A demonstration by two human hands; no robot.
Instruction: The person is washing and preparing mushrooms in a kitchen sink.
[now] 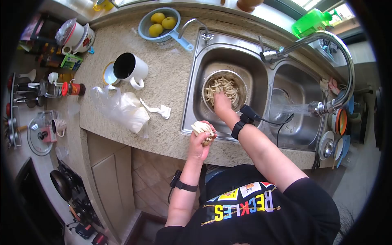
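My left hand (199, 146) is closed around a bunch of pale, thin-stemmed mushrooms (201, 129), held over the sink's front edge. My right hand (222, 102) reaches down into a round metal bowl (205, 83) in the left basin. Loose mushroom pieces (226, 86) fill much of that bowl, and my right fingertips are among them, too hidden to show whether they grip any. The bowl stands in the left basin of the steel double sink (255, 73).
Water runs from the curved faucet (349, 73) into the right basin (300, 132). Left of the sink lie a crumpled plastic bag (126, 108), a white mug (139, 71) and a blue colander (178, 30) holding yellow fruit (155, 30). Dishes (326, 145) stand at the far right.
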